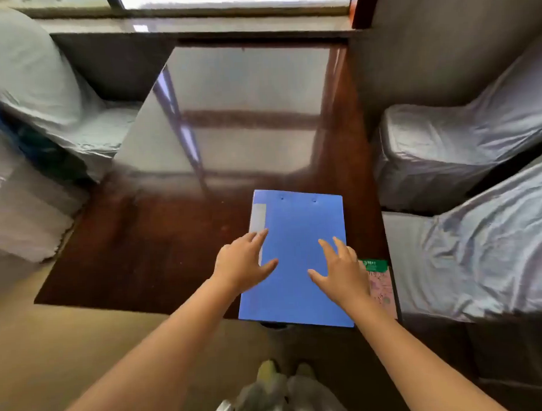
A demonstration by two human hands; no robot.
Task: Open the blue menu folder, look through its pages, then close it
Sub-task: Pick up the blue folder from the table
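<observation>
At the tabletop's near right corner: blue menu folder (pixel 299 259), closed, lying flat.

Near edge of folder overhangs the tabletop (pixel 148 246) edge slightly. Left hand (pixel 244 263) over the folder's left edge, fingers spread, gripping nothing; right hand (pixel 342 270) over its right side, fingers likewise spread and empty. Green-and-pink booklet (pixel 380 284) just beside the folder, at the right edge. Cloth-covered chairs (pixel 446 150) flank the table.

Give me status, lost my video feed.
Left hand and right hand open, empty, over closed blue folder. Folder flat on table. Green-topped booklet alongside, not blocking.
</observation>
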